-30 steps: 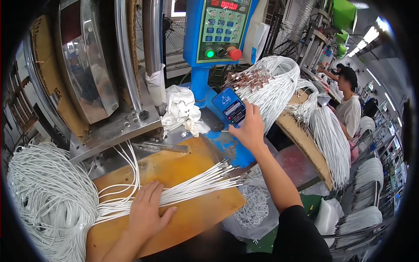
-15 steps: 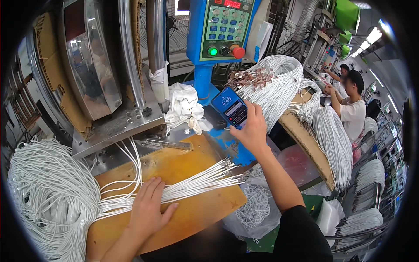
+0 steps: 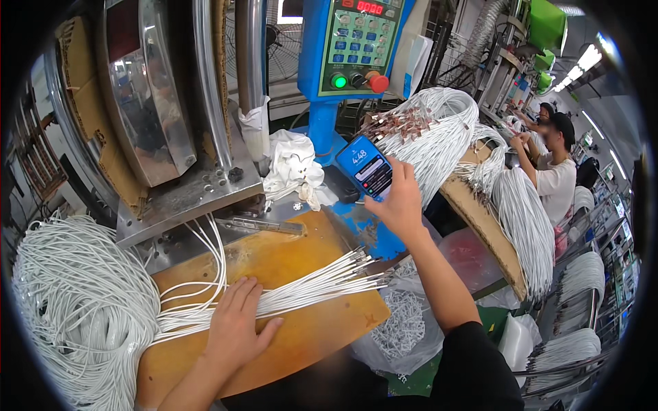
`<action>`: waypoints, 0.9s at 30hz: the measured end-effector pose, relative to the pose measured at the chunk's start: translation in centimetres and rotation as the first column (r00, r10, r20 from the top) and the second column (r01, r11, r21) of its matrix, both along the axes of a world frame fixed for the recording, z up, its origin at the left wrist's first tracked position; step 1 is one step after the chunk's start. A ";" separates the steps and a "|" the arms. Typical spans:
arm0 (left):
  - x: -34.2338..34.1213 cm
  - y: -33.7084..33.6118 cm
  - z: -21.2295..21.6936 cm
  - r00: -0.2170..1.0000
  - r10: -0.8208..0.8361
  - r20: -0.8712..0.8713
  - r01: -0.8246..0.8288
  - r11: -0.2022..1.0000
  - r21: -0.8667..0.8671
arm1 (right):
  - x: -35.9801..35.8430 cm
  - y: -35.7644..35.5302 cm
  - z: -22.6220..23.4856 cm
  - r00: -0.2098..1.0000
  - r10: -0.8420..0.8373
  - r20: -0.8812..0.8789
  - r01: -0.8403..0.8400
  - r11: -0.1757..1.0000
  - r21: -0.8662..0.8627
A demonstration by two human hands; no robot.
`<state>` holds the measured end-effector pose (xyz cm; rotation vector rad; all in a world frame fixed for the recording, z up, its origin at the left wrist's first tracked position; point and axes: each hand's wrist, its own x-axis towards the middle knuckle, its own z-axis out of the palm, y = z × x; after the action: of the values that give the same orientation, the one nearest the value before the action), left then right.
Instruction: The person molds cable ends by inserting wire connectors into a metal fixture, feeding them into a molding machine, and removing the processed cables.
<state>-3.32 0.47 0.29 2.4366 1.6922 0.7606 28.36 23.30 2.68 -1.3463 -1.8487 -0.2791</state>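
My right hand (image 3: 397,205) grips a smartphone (image 3: 364,170) by its near right edge, its lit screen facing me. Below and to the left, my left hand (image 3: 236,322) lies flat with fingers stretched out across a bundle of white cables (image 3: 308,289). The bundle rests on a worn amber-coloured board (image 3: 322,335). Its bare ends fan out to the right past my hand, with metallic tips at the far side. To the left, the cables run into a big coiled heap of white cable (image 3: 82,308).
A metal press (image 3: 185,198) stands behind the board. Beyond the phone is a blue control box (image 3: 356,61) with buttons. White rag (image 3: 295,164) lies beside its post. More cable bundles (image 3: 439,123) hang at right, above a bag of small white pieces (image 3: 401,325). Co-workers (image 3: 555,171) work far right.
The whole view has shifted slightly, and the control box's red display reads differently. Both hands keep their places, the right still on the smartphone and the left on the cables.
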 end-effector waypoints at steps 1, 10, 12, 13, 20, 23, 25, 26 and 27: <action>0.0 0.0 0.0 1.000 0.003 -0.005 -0.003 1.000 0.005 | 0.1 0.7 0.4 1.000 -0.018 -0.024 0.016 0.997 -0.077; 0.3 -0.3 0.0 0.992 0.107 -0.073 -0.105 0.994 0.032 | -0.4 15.0 2.4 0.986 -0.131 0.103 0.163 0.879 -0.449; 0.3 -0.3 0.0 0.984 0.166 -0.067 -0.165 0.986 0.011 | -1.1 16.9 1.2 0.988 -0.124 0.095 0.153 0.887 -0.435; 0.2 -0.3 0.0 0.980 0.187 -0.070 -0.188 0.982 -0.004 | -1.5 17.4 0.7 0.988 -0.128 0.082 0.152 0.849 -0.506; -0.8 -0.4 0.0 0.992 0.111 -0.058 -0.111 0.994 -0.005 | -3.3 15.6 -0.2 0.981 -0.129 0.142 0.189 0.779 -0.598; -1.0 -0.2 0.4 0.999 0.045 0.026 -0.045 0.999 -0.020 | -2.1 15.8 -1.0 0.991 -0.080 0.106 0.132 0.678 -0.723; -1.3 -0.1 0.7 0.997 0.029 0.070 -0.025 0.998 -0.060 | -0.9 16.4 -1.5 0.998 -0.026 0.064 0.066 0.646 -0.760; -1.5 0.0 0.8 0.996 0.015 0.083 -0.012 0.999 -0.036 | -0.3 16.5 -1.2 0.999 -0.003 -0.039 -0.027 0.662 -0.749; -1.6 0.0 0.9 0.996 0.000 0.094 0.002 1.000 -0.020 | -0.1 16.2 -0.8 0.982 0.075 -0.171 -0.176 0.677 -0.715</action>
<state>-4.97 0.51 1.21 2.3494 1.6562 0.8399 28.23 39.49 1.90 -1.6795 -2.0086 0.6974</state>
